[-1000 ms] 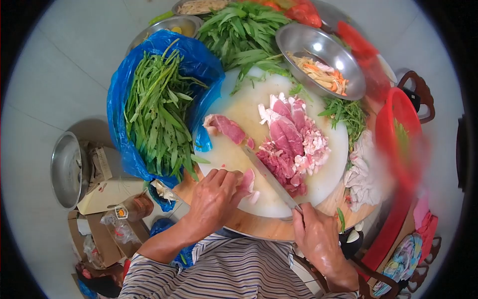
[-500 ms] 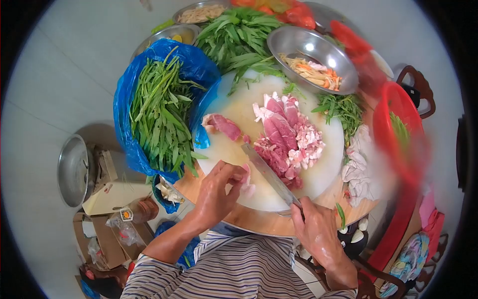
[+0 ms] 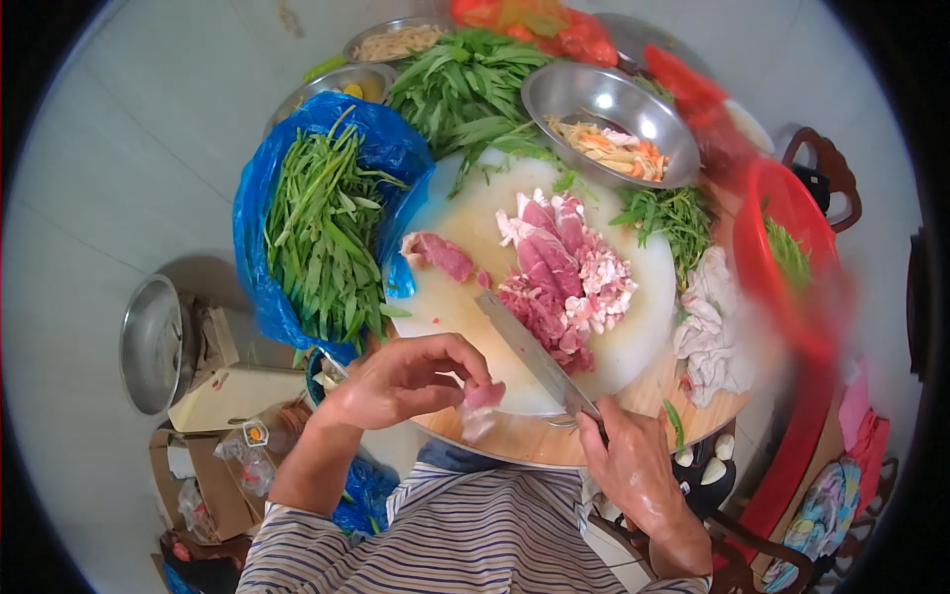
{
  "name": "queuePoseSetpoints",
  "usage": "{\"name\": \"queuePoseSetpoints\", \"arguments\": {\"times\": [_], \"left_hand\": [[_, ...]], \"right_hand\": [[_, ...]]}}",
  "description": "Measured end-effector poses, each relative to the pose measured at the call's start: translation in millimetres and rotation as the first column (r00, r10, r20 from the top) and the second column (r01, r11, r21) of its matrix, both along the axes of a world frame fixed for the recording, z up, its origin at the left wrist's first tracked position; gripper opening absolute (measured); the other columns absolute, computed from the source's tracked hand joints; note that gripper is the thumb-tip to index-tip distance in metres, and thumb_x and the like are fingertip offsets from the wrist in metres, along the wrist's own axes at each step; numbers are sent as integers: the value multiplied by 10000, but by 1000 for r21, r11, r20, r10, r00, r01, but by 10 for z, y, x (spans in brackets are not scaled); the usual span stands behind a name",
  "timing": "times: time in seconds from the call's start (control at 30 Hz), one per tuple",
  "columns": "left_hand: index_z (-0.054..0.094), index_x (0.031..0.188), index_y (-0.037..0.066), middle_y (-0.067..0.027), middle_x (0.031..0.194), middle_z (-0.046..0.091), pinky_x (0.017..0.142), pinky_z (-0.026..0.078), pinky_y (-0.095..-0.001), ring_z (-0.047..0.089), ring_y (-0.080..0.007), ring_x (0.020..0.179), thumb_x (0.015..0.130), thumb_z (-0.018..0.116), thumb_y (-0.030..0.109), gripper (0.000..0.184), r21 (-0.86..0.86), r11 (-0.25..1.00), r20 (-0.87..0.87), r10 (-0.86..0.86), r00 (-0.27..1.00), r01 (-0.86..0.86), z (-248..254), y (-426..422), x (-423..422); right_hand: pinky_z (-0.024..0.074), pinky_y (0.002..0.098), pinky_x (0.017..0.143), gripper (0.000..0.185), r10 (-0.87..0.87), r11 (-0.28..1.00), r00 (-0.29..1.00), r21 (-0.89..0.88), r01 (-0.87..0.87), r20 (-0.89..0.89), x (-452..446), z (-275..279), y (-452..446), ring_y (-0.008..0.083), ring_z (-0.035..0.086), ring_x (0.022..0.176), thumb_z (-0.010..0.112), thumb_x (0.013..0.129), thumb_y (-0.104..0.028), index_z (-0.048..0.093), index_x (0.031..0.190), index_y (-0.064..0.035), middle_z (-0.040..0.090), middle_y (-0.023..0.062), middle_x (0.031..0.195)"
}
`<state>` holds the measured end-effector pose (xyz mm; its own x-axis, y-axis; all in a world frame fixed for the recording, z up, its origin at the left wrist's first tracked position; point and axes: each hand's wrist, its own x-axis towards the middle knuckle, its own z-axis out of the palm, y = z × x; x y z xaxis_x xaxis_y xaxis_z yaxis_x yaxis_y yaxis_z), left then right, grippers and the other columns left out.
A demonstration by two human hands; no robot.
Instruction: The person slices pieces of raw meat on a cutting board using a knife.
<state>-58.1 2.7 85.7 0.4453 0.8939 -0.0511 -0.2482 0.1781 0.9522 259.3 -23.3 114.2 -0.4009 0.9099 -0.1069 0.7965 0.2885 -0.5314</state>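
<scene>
My left hand (image 3: pixel 411 381) pinches a small piece of raw meat (image 3: pixel 482 401), pink with a pale fatty end, above the near edge of the round white cutting board (image 3: pixel 445 342). In my right hand (image 3: pixel 628 455) is the handle of a kitchen knife (image 3: pixel 539 354); its blade slants up and left over the board. Right of the blade lies a heap of raw meat (image 3: pixel 554 262): larger slabs, sliced red bits and diced fat. A separate meat strip (image 3: pixel 438 256) rests on the board's left side, with a small scrap by it.
A blue plastic bag (image 3: pixel 252 228) of leafy greens (image 3: pixel 322 238) stands at left. More greens (image 3: pixel 470 84) lie behind the board, beside a steel bowl (image 3: pixel 683 129) of shredded vegetables. A crumpled cloth (image 3: pixel 711 332) and a red basket (image 3: pixel 792 213) are at right.
My left hand has lifted the small meat piece off the board and drawn it toward my body. My right hand and the knife have barely moved.
</scene>
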Motion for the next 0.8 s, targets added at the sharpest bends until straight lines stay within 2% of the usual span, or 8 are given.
{"name": "queuePoseSetpoints", "arguments": {"times": [0.07, 0.1, 0.13, 0.2, 0.33, 0.4, 0.5, 0.8], "left_hand": [[710, 1189, -3, -79, 1222, 710, 978, 562, -355, 695, -187, 1143, 980, 718, -62, 217, 97, 968, -314, -189, 930, 229, 28, 143, -48], [719, 1200, 19, -92, 1280, 705, 961, 575, -366, 700, -227, 1156, 970, 717, -43, 238, 171, 945, -536, -147, 831, 278, -10, 228, -5], [719, 1200, 19, -92, 1280, 705, 961, 575, -366, 700, -227, 1156, 970, 717, -43, 238, 173, 946, -536, -143, 832, 274, -128, 244, 51], [742, 1166, 39, -115, 1258, 722, 936, 585, -385, 713, -299, 1110, 929, 751, -19, 244, 569, 770, -738, 325, 592, 287, -311, 250, 179], [772, 1074, 60, -132, 1154, 744, 906, 601, -419, 720, -338, 1079, 896, 750, -32, 201, 749, 662, -574, 661, 484, -16, -300, 60, 201], [771, 1106, 57, -127, 1140, 735, 892, 611, -419, 715, -332, 1091, 856, 745, -46, 272, 747, 664, -608, 660, 442, 35, -342, -99, 190], [774, 1168, 42, -91, 1175, 744, 945, 612, -413, 714, -314, 1142, 737, 740, -19, 437, 775, 586, -597, 557, 577, 237, -406, -170, 272], [766, 1225, 38, -75, 1223, 755, 1040, 591, -412, 707, -298, 1184, 743, 735, 50, 484, 744, 575, -642, 475, 602, 340, -537, -136, 249]], "right_hand": [[544, 547, 603, 182, -5, 1000, 1000, 16, 5, -19, 17, -67, -7, 454, 704, 667, 680, 1045, -148, 605, 1020, 16, 687, 223, 722], [545, 548, 605, 186, -13, 999, 999, 32, 14, -37, 20, -88, -12, 454, 702, 665, 684, 1043, -150, 604, 1020, 16, 686, 226, 723], [545, 548, 605, 186, -9, 999, 999, 33, 10, -36, 16, -87, -14, 454, 702, 665, 684, 1043, -150, 604, 1020, 16, 686, 226, 723], [547, 547, 607, 187, -24, 999, 999, 47, 26, -30, 11, -74, -8, 457, 703, 668, 690, 1040, -150, 605, 1021, 16, 691, 234, 729], [550, 546, 604, 180, -29, 1000, 999, -9, 29, -28, 0, -3, 4, 454, 711, 676, 687, 1040, -146, 606, 1024, 14, 704, 237, 750], [556, 545, 601, 178, 18, 1000, 1000, -14, -18, -4, -12, -6, 28, 454, 714, 675, 681, 1045, -157, 610, 1025, 5, 713, 234, 761], [564, 546, 596, 174, 59, 994, 995, -95, -51, 80, -88, 47, 32, 451, 715, 663, 668, 1052, -160, 605, 1036, 1, 710, 231, 747], [572, 530, 544, 201, 144, 989, 985, -32, -142, 95, -202, 0, -77, 425, 725, 611, 617, 1066, -166, 579, 1057, 32, 722, 234, 770]]}}
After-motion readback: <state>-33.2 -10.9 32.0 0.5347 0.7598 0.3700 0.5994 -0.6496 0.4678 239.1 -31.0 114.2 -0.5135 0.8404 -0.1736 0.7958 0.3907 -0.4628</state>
